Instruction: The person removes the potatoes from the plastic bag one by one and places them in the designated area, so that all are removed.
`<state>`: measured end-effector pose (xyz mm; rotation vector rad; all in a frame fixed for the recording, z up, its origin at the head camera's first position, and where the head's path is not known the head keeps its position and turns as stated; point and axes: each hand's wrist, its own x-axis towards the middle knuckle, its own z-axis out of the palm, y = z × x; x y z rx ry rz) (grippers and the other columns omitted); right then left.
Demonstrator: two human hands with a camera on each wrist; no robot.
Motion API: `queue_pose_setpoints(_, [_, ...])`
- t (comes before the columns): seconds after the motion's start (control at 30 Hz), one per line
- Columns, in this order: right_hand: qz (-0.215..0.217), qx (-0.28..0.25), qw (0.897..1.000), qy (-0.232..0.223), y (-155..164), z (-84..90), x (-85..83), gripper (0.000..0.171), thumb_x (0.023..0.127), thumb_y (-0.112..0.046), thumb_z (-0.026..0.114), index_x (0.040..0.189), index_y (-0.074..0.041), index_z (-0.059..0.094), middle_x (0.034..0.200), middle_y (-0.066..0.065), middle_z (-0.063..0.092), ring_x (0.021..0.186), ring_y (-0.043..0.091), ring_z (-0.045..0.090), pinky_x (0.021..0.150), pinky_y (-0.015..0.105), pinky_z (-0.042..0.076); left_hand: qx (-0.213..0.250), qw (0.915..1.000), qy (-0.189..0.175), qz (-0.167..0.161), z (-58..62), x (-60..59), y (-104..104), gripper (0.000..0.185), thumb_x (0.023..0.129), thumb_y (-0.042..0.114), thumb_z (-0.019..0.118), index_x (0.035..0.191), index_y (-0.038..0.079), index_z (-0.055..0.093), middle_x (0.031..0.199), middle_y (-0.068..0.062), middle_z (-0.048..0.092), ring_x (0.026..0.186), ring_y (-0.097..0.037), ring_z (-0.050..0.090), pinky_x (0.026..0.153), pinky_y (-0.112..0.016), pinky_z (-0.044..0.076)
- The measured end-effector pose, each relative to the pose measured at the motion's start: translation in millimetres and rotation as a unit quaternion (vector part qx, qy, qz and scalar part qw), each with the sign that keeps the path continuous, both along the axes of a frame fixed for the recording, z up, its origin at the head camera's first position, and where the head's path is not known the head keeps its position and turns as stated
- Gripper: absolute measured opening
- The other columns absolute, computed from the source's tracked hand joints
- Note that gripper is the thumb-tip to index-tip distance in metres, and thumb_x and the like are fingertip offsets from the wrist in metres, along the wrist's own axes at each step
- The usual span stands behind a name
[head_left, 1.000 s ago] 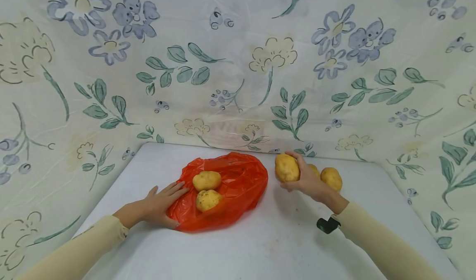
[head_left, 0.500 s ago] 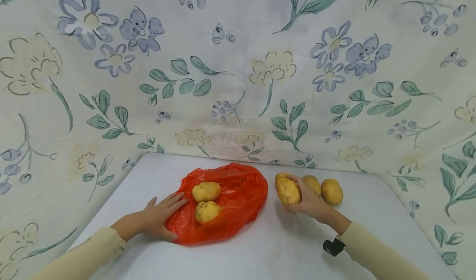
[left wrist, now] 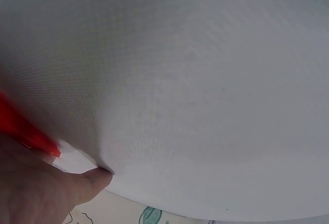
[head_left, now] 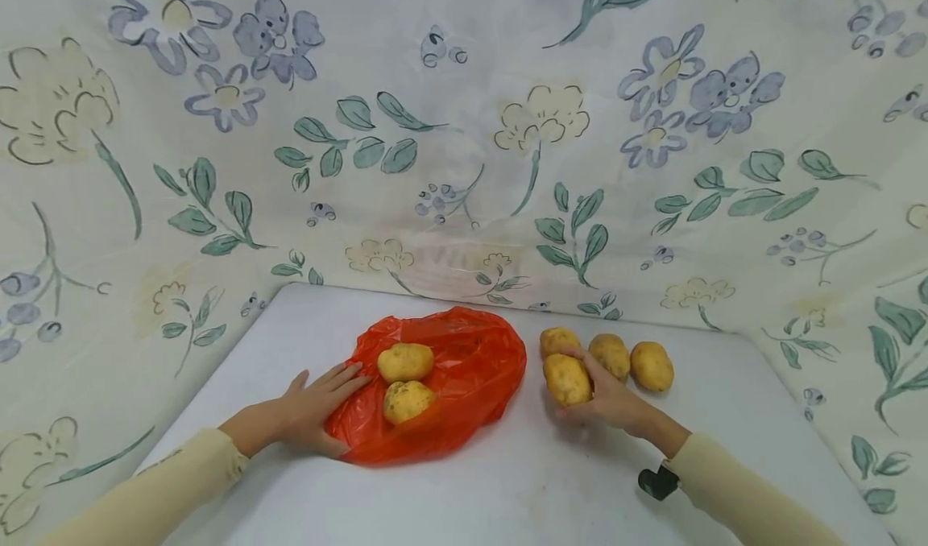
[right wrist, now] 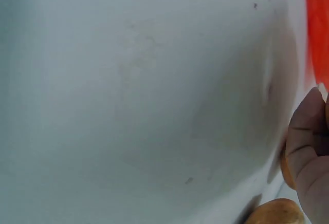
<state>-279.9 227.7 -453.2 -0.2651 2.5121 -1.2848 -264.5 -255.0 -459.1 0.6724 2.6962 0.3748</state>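
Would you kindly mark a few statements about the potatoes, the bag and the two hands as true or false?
1. Two potatoes lie on the red bag. True.
2. The left hand holds a potato. False: it rests flat on the bag's edge, fingers straight.
3. The right hand grips a potato on the table. True.
4. Three other potatoes lie right of the bag. True.
5. The bag is blue. False: it is red.
6. The right hand reaches into the bag. False: it is right of the bag, apart from it.
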Motion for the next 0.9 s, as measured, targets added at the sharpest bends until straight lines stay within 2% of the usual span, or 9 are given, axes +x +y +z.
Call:
queue_pose_setpoints(0.13, [0.006, 0.006, 1.0, -0.006, 3, -2.8, 0.4, 0.099, 0.074, -0.03, 0.085, 0.152, -0.028, 0.024, 0.15, 0.012, 0.035, 0.128, 0.033, 0.042, 0.105, 0.057, 0.04, -0.002, 1.0, -0.002, -0.002, 2.7, -1.9, 2, 0.111, 0.068, 0.06, 0.081, 0.154, 0.013, 0.03, 0.163, -0.016, 0.022, 0.148, -0.046, 0.015, 0.106, -0.082, 0.008])
queue_pose_setpoints(0.4, [0.04, 0.006, 0.999, -0.002, 7, -1.8, -0.7, 0.095, 0.075, -0.027, 0.085, 0.151, -0.023, 0.027, 0.146, 0.013, 0.039, 0.126, 0.031, 0.043, 0.105, 0.059, 0.039, -0.004, 1.0, 0.001, 0.002, 2.1, -5.5, 5, 0.111, 0.068, 0.06, 0.081, 0.155, 0.013, 0.03, 0.163, -0.016, 0.021, 0.148, -0.045, 0.015, 0.106, -0.082, 0.009])
queue_pose_setpoints(0.63, [0.039, 0.009, 0.999, -0.013, 7, -7.8, 1.2, 0.097, 0.073, -0.026, 0.086, 0.151, -0.024, 0.027, 0.149, 0.012, 0.038, 0.128, 0.031, 0.043, 0.107, 0.061, 0.038, 0.0, 1.0, -0.009, 0.003, -0.4, -2.0, 4, 0.112, 0.067, 0.06, 0.081, 0.155, 0.013, 0.03, 0.163, -0.017, 0.022, 0.148, -0.046, 0.015, 0.106, -0.082, 0.008])
queue_pose_setpoints(0.9, [0.049, 0.023, 0.999, -0.007, 6, -12.0, 0.0, 0.095, 0.073, -0.03, 0.087, 0.149, -0.027, 0.03, 0.147, 0.01, 0.042, 0.128, 0.029, 0.044, 0.107, 0.061, 0.037, -0.004, 1.0, -0.002, 0.002, -2.4, -2.2, 2, 0.111, 0.068, 0.061, 0.08, 0.154, 0.013, 0.03, 0.163, -0.016, 0.021, 0.148, -0.046, 0.015, 0.106, -0.082, 0.008])
